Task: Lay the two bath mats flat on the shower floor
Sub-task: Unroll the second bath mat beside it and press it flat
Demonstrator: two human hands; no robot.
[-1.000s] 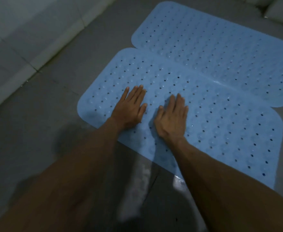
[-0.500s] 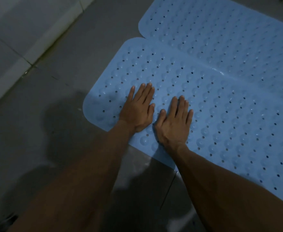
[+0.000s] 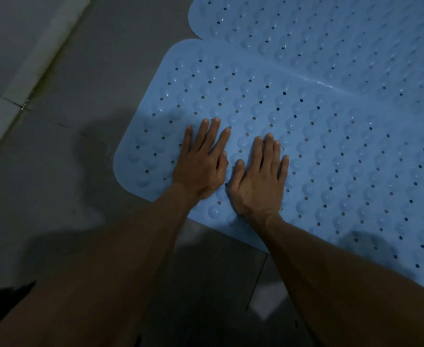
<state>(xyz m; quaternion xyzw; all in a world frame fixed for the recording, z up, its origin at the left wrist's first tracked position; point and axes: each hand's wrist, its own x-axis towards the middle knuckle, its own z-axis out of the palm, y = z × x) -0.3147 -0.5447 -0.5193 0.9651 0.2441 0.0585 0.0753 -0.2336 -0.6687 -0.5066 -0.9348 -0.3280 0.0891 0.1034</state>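
From the head camera, looking down in dim light, two pale blue bath mats lie on the grey shower floor (image 3: 85,78). The near mat (image 3: 318,159) fills the middle and right of the frame; its rounded left corner sits on the tiles, and its near edge runs diagonally from that corner down towards the lower right. The far mat (image 3: 331,28) lies behind it at the top right, running out of the frame. The two mats meet along a slanted seam, where a thin glossy line shows; whether one edge overlaps the other cannot be told. Both are covered in rows of small round bumps and dark drain holes, and both appear to lie flat.

The left hand (image 3: 201,166) rests palm down on the near mat close to its left corner, fingers stretched out and slightly spread, gripping nothing. The right hand (image 3: 258,181) lies just beside it, also palm down and flat on the mat, fingers extended and close together, holding nothing. The thumbs of the two hands are nearly touching. Both bare forearms reach in from the bottom of the picture, crossing the mat's near edge.

At the far left a lighter tiled wall (image 3: 8,71) rises from the floor along a dark grout line. Soft shadows fall on the tiles left of the arms
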